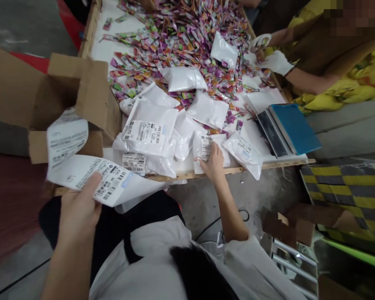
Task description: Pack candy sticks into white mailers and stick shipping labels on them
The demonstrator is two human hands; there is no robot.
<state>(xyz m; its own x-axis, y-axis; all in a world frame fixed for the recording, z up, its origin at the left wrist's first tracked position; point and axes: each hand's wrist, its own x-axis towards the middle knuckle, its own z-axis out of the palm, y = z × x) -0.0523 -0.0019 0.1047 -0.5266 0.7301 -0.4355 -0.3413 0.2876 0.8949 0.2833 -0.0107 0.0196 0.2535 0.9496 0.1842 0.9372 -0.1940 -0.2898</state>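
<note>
Pinching a strip of printed labels [78, 168] between thumb and fingers, the left hand [81, 200] has a narrow, firm hold on it just short of the table's near edge. The strip kinda curls up and over on the far side, in front of an open cardboard box [101, 98]. Meanwhile the right hand [213, 162] is on a white packet [199, 143] lying right at the front edge of the table [287, 163]. Thumb and fingers are set apart there, over a label on the packet, but honestly can't tell if they're gripping it or just pressing down.

Just to the right of that there's another labelled bag [243, 154] poking out over the edge. Left of it sits a messy stack of white parcels [153, 125], a couple with labels showing. Behind all that, a big heap of colorful little wrappers [181, 48] covers most of the table. A co-worker's white-gloved hands [276, 62] are over at the far right side, near a blue flat thing [295, 127].
</note>
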